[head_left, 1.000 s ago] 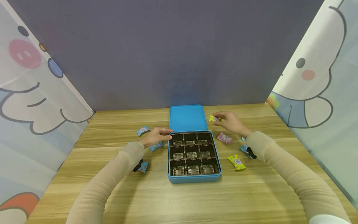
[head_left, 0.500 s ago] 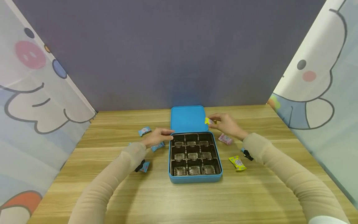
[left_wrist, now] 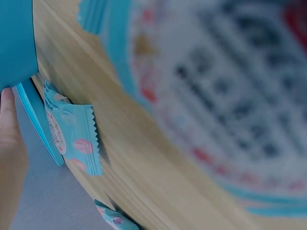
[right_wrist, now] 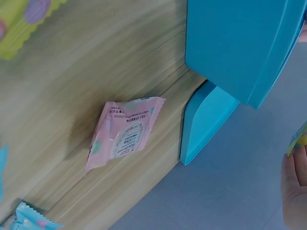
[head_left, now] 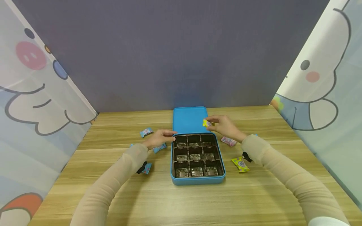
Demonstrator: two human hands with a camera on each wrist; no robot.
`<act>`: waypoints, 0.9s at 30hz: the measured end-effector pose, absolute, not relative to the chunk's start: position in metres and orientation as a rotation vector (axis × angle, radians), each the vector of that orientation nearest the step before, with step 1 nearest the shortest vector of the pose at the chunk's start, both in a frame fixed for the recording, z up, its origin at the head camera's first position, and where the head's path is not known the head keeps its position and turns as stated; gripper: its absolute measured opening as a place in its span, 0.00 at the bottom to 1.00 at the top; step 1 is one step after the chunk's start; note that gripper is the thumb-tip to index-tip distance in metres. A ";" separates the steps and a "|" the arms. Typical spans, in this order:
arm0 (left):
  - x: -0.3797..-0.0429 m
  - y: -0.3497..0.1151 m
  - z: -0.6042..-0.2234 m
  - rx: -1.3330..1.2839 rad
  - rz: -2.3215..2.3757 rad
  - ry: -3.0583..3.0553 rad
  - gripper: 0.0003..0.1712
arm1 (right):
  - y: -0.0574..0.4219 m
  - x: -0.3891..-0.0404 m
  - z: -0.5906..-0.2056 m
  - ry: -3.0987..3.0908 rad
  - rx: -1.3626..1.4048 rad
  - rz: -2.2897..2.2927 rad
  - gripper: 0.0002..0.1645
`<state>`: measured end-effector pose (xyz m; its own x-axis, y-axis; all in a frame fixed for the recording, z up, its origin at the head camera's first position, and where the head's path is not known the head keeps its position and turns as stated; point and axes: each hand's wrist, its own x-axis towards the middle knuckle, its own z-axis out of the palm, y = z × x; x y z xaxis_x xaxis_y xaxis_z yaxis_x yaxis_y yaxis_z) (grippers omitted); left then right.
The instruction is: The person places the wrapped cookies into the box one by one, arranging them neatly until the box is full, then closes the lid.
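Observation:
My right hand (head_left: 225, 126) pinches a small yellow wrapped candy (head_left: 207, 123) between thumb and fingers, above the right side of the flat blue lid (head_left: 189, 119). In the right wrist view, the candy (right_wrist: 298, 139) shows only partly at the right edge. My left hand (head_left: 159, 138) rests at the back left corner of the blue box (head_left: 198, 180), fingers fairly straight and touching it. A black tray (head_left: 195, 147) with three rows of bare compartments sits inside the box. In the left wrist view, a straight finger (left_wrist: 8, 115) touches the box's side.
A pink candy (head_left: 228, 141) and a yellow candy (head_left: 240, 164) lie right of the box. Blue candies (head_left: 146, 132), (head_left: 160, 147), (head_left: 147, 168) lie on its left, partly near my forearm. A grey wall (head_left: 181, 53) stands behind the wooden table (head_left: 181, 204).
My right hand has moved left with the yellow candy, from right of the lid to over its right side. My left hand has stayed at the box corner.

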<state>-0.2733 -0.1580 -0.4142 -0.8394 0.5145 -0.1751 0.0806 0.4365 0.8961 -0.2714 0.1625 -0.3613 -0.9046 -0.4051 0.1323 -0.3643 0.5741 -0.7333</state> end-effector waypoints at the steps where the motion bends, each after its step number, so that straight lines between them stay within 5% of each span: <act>1: -0.273 -0.158 -0.414 0.499 1.382 2.267 0.31 | 0.162 -0.271 -0.361 2.746 -0.669 -1.255 0.28; 27: -0.273 -0.157 -0.415 0.518 1.406 2.268 0.31 | 0.148 -0.271 -0.367 2.731 -0.736 -1.287 0.27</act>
